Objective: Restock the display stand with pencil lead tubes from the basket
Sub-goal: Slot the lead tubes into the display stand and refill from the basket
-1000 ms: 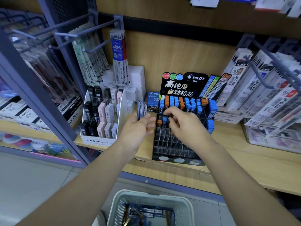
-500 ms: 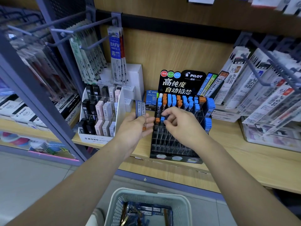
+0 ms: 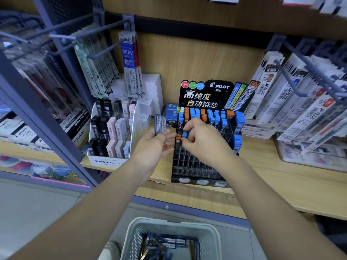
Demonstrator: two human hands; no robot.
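Looks down from the head view, over both bare forearms, at a wooden shelf (image 3: pixel 281 177) in a stationery aisle.

Holds in the left hand (image 3: pixel 150 147) a small bundle of tubes (image 3: pixel 160 124) (blue-labelled ones standing upright, one orange-labelled lower down against the palm). Has the left fingers (image 3: pixel 170 136) curled loosely round that bundle, tips pointing right. Carries it above the shelf, just left of the black display stand (image 3: pixel 197 166) and not touching it.

Reaches with the right hand (image 3: pixel 204 141) onto the left side of the stand, about halfway up its rows. Pinches there, between the curled right fingers (image 3: pixel 189 124) and the thumb, a blue-capped tube (image 3: pixel 185 134) standing upright in a slot, right beside an orange-capped tube (image 3: pixel 178 136).

Shows the back rows of the stand packed with blue and orange caps (image 3: pixel 212 117), and clear open slots in the front rows, partly hidden by the right wrist.

Takes in a pale plastic basket (image 3: pixel 131 233) low down below the shelf edge, between the two forearms, with more blue-labelled loose tubes (image 3: pixel 165 243) lying inside.

Finds, left of the stand, a white cardboard box (image 3: pixel 112 162) of black, pink and grey cases. Sees refill packs (image 3: pixel 129 64) hanging from hooks above that box, and more hanging packs (image 3: pixel 293 102) on the right.
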